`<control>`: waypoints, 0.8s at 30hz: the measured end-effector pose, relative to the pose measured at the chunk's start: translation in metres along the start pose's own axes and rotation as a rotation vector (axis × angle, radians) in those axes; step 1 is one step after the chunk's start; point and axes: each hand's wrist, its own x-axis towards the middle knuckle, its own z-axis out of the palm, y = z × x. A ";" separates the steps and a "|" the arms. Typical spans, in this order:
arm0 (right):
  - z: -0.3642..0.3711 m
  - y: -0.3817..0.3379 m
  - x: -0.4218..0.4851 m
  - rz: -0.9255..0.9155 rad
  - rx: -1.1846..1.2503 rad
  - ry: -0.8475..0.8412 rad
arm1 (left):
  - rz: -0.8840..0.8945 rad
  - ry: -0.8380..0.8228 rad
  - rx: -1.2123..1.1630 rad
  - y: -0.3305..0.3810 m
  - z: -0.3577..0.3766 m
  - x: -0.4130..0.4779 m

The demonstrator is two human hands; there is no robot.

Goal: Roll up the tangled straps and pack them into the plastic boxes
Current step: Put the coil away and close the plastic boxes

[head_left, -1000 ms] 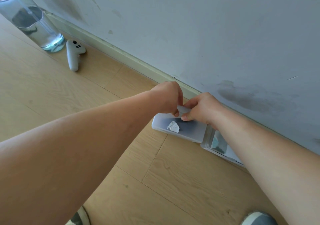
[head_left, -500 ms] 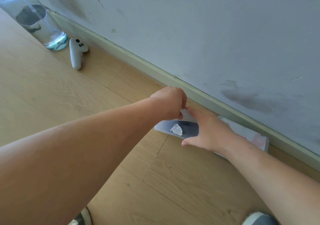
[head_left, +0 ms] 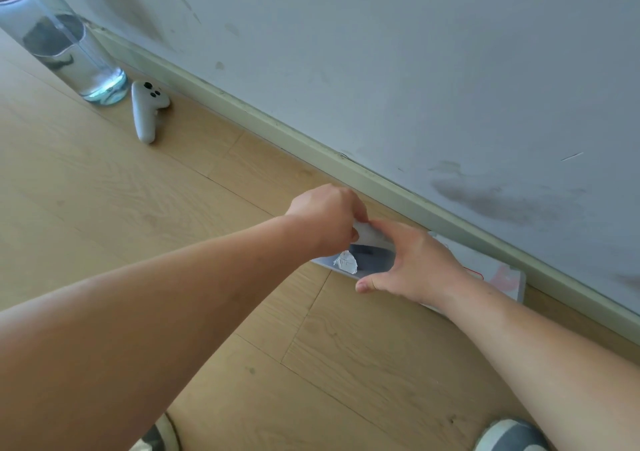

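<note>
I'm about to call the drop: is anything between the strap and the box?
Yes: the right hand spans the box from rim to rim, right beside the strap pinched in the left hand at the far edge. A white scrap and something dark lie inside.

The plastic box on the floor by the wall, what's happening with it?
A person reaches both hands to the plastic box at the baseboard. The left hand pinches a pale piece at its far edge; the right hand spans the box with spread fingers. Dark contents and a white crumpled scrap lie inside.
</note>
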 end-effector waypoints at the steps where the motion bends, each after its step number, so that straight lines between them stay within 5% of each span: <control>1: 0.000 -0.001 0.000 0.005 0.018 -0.003 | 0.008 -0.003 0.010 0.001 -0.001 0.001; 24: 0.001 0.012 0.006 0.006 0.031 0.014 | 0.155 -0.038 0.129 0.001 0.014 -0.004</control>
